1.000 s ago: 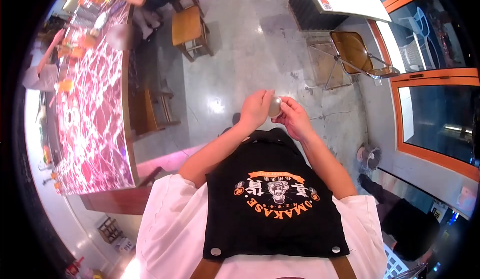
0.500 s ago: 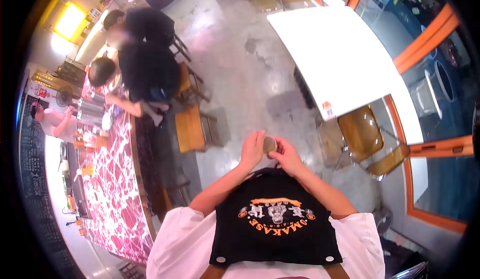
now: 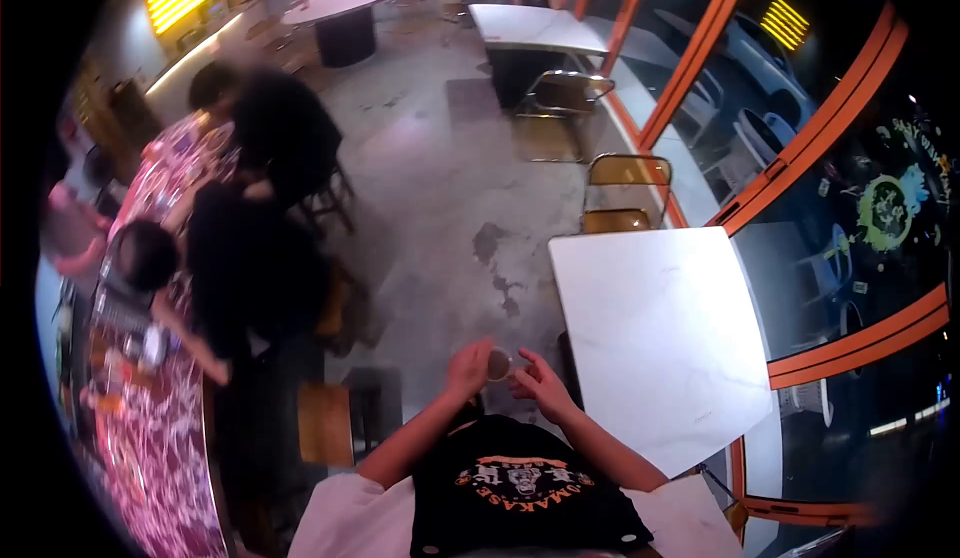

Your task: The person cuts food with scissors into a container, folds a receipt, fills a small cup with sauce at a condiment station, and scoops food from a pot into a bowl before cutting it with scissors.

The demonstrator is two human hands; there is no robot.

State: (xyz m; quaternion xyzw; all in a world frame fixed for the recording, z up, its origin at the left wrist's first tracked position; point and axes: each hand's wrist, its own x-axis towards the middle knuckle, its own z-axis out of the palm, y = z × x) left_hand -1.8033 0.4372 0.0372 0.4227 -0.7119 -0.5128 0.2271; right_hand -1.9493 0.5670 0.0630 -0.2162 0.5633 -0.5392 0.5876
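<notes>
In the head view my left hand [image 3: 467, 370] is closed on the left side of a small round cup [image 3: 499, 364]. Its inside looks brownish-grey; what it holds is too small to tell. Just right of the cup is my right hand [image 3: 541, 386], its fingers apart and the forefinger stretched out. Whether a fingertip touches the rim I cannot tell. Both hands are in front of my black printed apron [image 3: 530, 493], over the floor.
A white table [image 3: 650, 328] stands close on my right, with a brown chair [image 3: 617, 220] beyond it. Two people in dark clothes [image 3: 255, 268] lean at the pink marbled counter [image 3: 160, 458] on the left. A wooden stool [image 3: 325, 424] is near me. Someone sits at the far table [image 3: 535, 28].
My view has swung up and forward, showing more of the room. My right hand has loosened from the cup and its fingers have spread. The left hand keeps hold of it.
</notes>
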